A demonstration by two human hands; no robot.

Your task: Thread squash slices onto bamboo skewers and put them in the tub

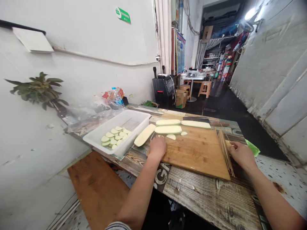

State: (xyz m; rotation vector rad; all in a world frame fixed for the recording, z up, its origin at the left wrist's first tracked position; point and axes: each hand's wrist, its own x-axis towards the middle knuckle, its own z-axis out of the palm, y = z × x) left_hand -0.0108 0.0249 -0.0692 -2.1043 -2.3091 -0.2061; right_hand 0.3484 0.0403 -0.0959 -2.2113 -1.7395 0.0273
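Note:
My left hand [157, 147] rests closed at the near left edge of a wooden cutting board [196, 153], its fingers curled over a pale slice I cannot make out well. Just beyond it lie small cut slices [171, 136] and long peeled vegetable halves [168, 129]. Another long half [144, 134] leans off the board toward a white plastic tub [134, 123] holding several green-edged slices [114, 136]. My right hand [241, 154] sits at the board's right edge, fingers closed on bamboo skewers [225, 150] from a bundle lying there.
A cleaver [196, 119] lies behind the board. A green packet [252, 147] sits by my right hand. A wooden bench [98, 188] stands below left. Bags and a water bottle [117, 97] are against the wall, with a plant [39, 89]. A black speaker [164, 91] and stools stand down the corridor.

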